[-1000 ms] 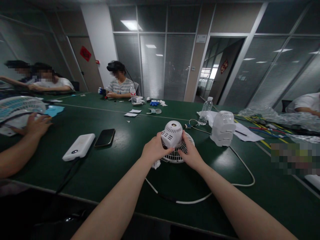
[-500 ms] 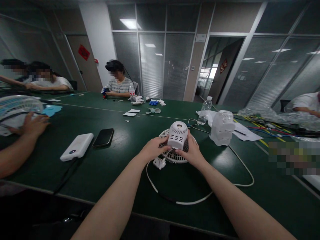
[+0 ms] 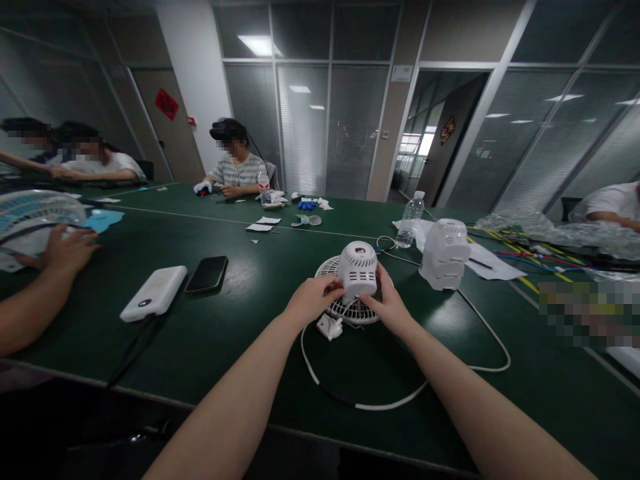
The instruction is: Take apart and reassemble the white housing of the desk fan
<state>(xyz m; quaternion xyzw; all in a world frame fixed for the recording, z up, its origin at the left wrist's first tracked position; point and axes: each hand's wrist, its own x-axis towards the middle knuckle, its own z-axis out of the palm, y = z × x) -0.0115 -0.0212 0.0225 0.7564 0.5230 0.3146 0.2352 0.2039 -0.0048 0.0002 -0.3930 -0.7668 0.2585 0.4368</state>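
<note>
A white fan motor housing (image 3: pixel 361 270) with vent slots stands on top of a round white fan grille (image 3: pixel 327 268), which lies on the green table. My left hand (image 3: pixel 315 298) grips the housing's lower left side, its fingers bent against it. On the opposite side, my right hand (image 3: pixel 393 303) holds the housing, thumb at the front and fingers partly hidden behind. Just below my left hand lies a white plug (image 3: pixel 330 327), and its white cable (image 3: pixel 383 406) loops across the table under my right forearm.
Right of my hands stands a white plastic housing (image 3: pixel 445 257), with a water bottle (image 3: pixel 411 220) behind it. A white power bank (image 3: pixel 154 293) and a phone (image 3: pixel 207 274) lie to the left. Another person's hand (image 3: pixel 70 250) rests by a fan at far left.
The housing has shifted slightly right and stands more upright, with both my hands still on it. The plug has slid a little right. The person across the table has moved their hands apart.
</note>
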